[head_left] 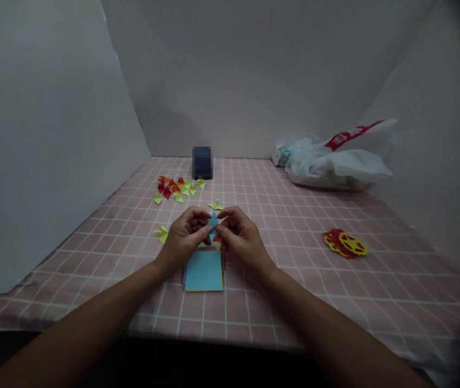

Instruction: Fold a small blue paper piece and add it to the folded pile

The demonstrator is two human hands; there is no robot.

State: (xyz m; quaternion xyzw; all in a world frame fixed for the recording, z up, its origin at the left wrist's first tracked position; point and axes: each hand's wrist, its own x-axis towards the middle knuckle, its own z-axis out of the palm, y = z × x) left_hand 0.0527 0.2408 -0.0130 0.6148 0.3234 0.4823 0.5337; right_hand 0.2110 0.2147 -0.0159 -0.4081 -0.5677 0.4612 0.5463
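Between my two hands is a small folded piece of light blue paper (213,220), its pointed tip facing up. My left hand (187,234) pinches its left side with thumb and fingers. On the other side my right hand (241,234) grips it the same way. Just below the hands lies a stack of square coloured paper (204,271), with a light blue sheet on top and yellow and purple edges showing. Yellow folded paper figures lie close by, one (162,234) left of my left hand and another (215,205) just beyond my fingertips.
Farther back on the left sits a cluster of red, orange and yellow folded paper figures (175,186). Behind them stands a dark blurred box (202,163). A white plastic bag (335,164) rests at the back right. Red and yellow gear-shaped cutouts (345,243) lie at right on the checked tablecloth (286,302).
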